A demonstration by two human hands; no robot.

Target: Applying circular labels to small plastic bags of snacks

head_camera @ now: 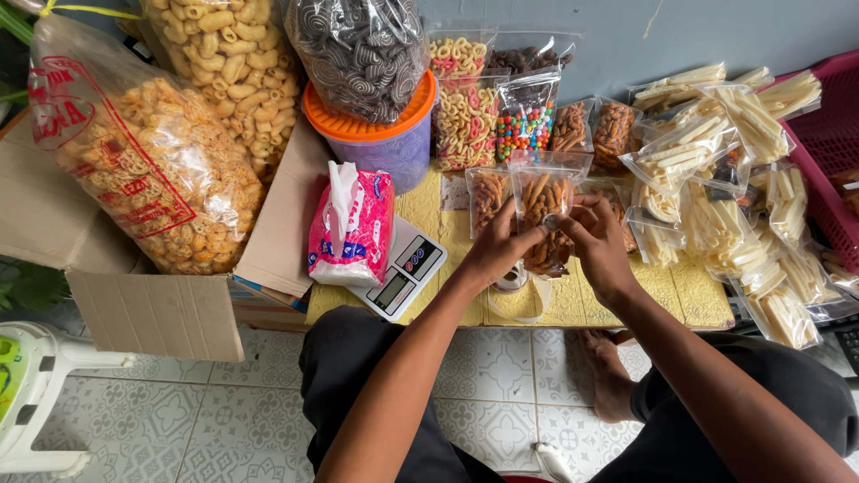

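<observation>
My left hand (497,249) and my right hand (598,240) both pinch the top of a small clear zip bag (544,195) filled with brown stick snacks. The bag is held upright over a low yellow table (693,295). Another filled bag of the same snacks (548,252) lies just below, partly hidden by my hands. A roll of tape (513,280) sits under my left wrist.
A digital scale (404,268) and a pink tissue pack (351,228) lie left of my hands. Packed snack bags (716,179) line the table and the back wall. Large bulk snack bags (143,152) sit in a cardboard box; a lidded plastic tub (380,143) and a pink basket (828,143) stand nearby.
</observation>
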